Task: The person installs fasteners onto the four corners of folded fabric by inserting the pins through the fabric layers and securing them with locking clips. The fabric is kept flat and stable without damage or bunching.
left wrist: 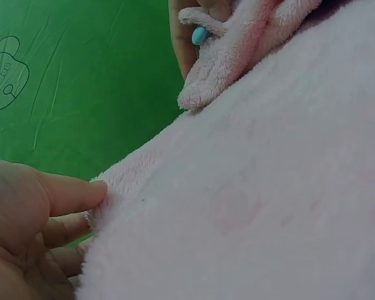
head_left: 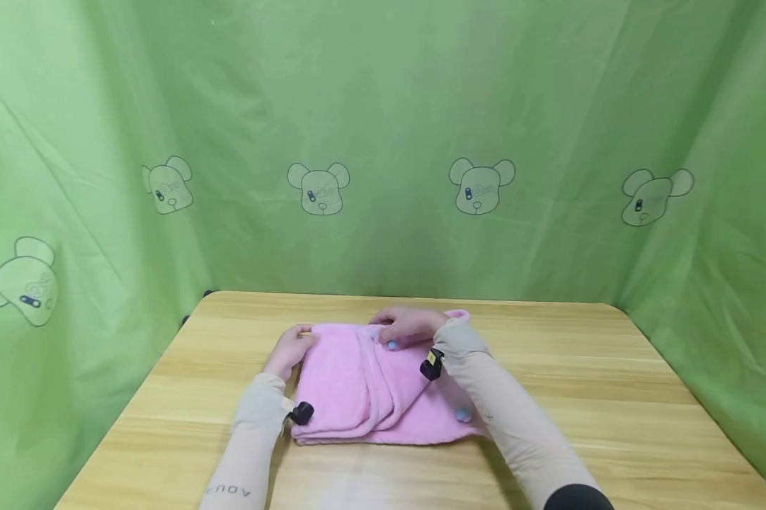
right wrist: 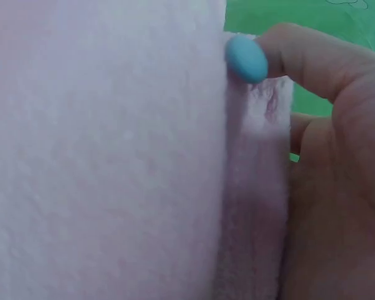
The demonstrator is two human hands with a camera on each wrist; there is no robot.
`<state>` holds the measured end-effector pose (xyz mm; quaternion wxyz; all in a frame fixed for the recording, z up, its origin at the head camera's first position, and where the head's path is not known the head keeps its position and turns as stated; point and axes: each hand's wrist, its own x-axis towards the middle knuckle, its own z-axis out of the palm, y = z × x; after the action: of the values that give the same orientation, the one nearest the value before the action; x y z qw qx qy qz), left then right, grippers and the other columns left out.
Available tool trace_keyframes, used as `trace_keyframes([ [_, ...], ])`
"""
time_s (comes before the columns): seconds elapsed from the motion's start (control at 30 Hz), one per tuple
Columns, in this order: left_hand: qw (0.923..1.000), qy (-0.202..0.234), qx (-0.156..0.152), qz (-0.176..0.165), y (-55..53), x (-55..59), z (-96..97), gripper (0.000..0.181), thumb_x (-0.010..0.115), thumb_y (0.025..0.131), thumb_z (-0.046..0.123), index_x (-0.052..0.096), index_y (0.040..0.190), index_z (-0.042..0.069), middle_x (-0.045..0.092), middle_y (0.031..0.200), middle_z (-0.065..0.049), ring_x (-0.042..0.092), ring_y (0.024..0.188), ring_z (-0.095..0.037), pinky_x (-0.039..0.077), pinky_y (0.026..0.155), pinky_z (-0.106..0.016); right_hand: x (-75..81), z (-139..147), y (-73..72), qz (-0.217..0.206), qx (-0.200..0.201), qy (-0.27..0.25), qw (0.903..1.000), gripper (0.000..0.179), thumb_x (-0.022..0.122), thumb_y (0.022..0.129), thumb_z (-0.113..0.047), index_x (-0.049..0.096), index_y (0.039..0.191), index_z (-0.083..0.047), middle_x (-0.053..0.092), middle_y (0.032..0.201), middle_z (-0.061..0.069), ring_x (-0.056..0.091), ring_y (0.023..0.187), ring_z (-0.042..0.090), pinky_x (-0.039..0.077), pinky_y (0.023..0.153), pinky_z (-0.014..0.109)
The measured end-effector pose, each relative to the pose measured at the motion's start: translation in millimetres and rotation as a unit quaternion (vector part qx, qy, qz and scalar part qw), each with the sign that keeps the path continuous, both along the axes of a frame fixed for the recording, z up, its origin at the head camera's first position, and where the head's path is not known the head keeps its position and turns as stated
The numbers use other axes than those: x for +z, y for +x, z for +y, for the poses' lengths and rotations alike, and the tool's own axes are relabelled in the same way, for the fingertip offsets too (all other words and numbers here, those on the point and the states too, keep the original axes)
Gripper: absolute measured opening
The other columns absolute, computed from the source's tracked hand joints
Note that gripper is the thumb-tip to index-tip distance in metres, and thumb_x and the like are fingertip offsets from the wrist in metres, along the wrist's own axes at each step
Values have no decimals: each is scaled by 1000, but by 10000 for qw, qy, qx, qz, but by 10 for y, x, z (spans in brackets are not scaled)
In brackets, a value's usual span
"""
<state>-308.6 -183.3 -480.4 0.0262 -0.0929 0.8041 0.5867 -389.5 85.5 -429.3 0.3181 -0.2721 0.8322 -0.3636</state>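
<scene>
A pink plush cloth (head_left: 335,382) with blue buttons lies folded in layers on the wooden table. My left hand (head_left: 287,352) pinches its far left corner; in the left wrist view the thumb (left wrist: 78,194) lies on top and the other fingers are partly behind the edge. At the far edge, right of the middle, my right hand (head_left: 411,324) grips a folded-over part beside one blue button (right wrist: 246,59). Its fingertips are partly hidden by the fabric. Another blue button (head_left: 463,414) shows on the lower right layer, near the right forearm.
The wooden table (head_left: 612,397) extends on both sides of the cloth. Green curtains (head_left: 396,92) with bear-head prints hang behind and at both sides. A small pink loop (head_left: 459,314) sticks out past the right wrist. Black wrist cameras (head_left: 302,413) sit over the cloth.
</scene>
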Motion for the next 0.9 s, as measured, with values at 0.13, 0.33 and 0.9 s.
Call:
trace_keyframes([
  [0.13, 10000, 35, -27, -33, 3, 8, -5, 42, 56, 96, 16, 51, 132, -5, 53, 132, -26, 56, 109, -29, 47, 97, -41, -15, -25, -20, 67, -39, 23, 10000, 61, 73, 77, -21, 54, 134, -10, 56, 130, 8, 54, 113, 20, 47, 89, 24],
  [0.33, 9999, 81, -37, -59, 11, 9, 0, 41, 56, 95, 14, 51, 131, -4, 54, 132, -25, 57, 107, -27, 48, 93, -37, 7, -33, 15, 209, 15, 67, 9998, 56, 73, 76, -13, 56, 130, -7, 59, 109, 9, 56, 96, 17, 48, 82, 24],
  [0.9, 10000, 53, -27, -45, -6, -16, -1, 42, 55, 95, 14, 50, 133, -5, 51, 136, -26, 53, 119, -35, 43, 106, -47, 215, 300, 324, 1045, -189, -626, 9924, 62, 67, 76, -4, 52, 129, -33, 60, 117, 3, 58, 96, 19, 50, 83, 34],
])
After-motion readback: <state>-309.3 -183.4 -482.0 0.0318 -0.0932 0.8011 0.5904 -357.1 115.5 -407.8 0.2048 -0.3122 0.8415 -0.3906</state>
